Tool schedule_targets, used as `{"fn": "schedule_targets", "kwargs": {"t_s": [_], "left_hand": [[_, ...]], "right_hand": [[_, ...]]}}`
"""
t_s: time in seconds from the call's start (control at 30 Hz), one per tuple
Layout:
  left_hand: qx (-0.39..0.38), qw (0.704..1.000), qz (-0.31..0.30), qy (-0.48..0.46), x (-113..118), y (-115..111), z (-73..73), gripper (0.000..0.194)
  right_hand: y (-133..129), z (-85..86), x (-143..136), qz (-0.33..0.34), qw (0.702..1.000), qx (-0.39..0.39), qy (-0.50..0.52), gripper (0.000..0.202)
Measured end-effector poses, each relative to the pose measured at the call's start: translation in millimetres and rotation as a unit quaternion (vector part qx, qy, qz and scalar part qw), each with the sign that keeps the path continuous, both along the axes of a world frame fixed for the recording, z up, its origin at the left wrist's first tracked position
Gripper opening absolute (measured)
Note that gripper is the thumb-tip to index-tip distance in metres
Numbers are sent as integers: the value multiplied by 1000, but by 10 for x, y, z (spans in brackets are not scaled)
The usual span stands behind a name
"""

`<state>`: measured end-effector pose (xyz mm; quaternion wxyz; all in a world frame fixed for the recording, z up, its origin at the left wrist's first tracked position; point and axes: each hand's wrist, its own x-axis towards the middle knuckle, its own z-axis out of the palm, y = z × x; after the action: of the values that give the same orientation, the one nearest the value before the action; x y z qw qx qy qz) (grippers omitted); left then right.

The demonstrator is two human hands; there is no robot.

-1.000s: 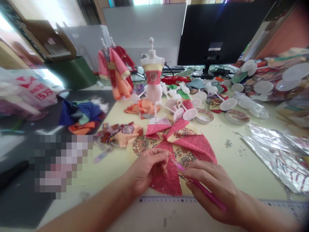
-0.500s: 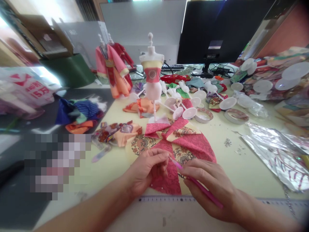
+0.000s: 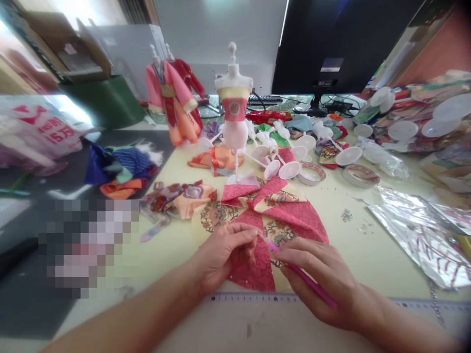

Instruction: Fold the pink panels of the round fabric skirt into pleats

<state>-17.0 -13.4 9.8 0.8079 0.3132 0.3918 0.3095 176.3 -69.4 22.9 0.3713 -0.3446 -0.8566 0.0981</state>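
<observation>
A slim pink pen-like tool (image 3: pixel 312 288) lies in my right hand (image 3: pixel 324 279), its thin pale tip pointing up and left. That tip is close to the pinched thumb and forefinger of my left hand (image 3: pixel 231 250); whatever they hold is too small to make out, and I cannot tell if the tip touches it. Under both hands spreads a round doll skirt (image 3: pixel 301 220) in red and cream floral panels, with small pale beads near its front edge. Behind it stands a white doll mannequin (image 3: pixel 235 135) wearing a red and yellow strapless top (image 3: pixel 234 105).
A ruler (image 3: pixel 253 297) runs along the front. Two tape rolls (image 3: pixel 312 174) and several toppled doll stands (image 3: pixel 290 170) lie behind the skirt. Silvery foil (image 3: pixel 419 245) is at right. A dressed doll form (image 3: pixel 169 100), fabric scraps (image 3: pixel 123 164) and a monitor (image 3: pixel 338 44) are farther back.
The camera view has shifted slightly. Both hands keep nearly the same pose, with the tool's tip still close to the left fingertips.
</observation>
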Motion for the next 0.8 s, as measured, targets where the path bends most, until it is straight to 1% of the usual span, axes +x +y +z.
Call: {"fn": "schedule_targets", "kwargs": {"t_s": [0.13, 0.3, 0.6, 0.8], "left_hand": [[1, 1000, 2, 1, -7, -3, -6, 11], [8, 1000, 1, -2, 0, -1, 1, 10], [3, 1000, 2, 9, 4, -9, 22, 9], [4, 1000, -1, 5, 5, -1, 24, 9]], "right_hand": [[9, -20, 8, 12, 1000, -8, 9, 24], [6, -27, 2, 7, 1000, 9, 12, 23], [7, -36, -9, 5, 999, 35, -27, 17], [14, -28, -13, 3, 998, 51, -40, 18]]}}
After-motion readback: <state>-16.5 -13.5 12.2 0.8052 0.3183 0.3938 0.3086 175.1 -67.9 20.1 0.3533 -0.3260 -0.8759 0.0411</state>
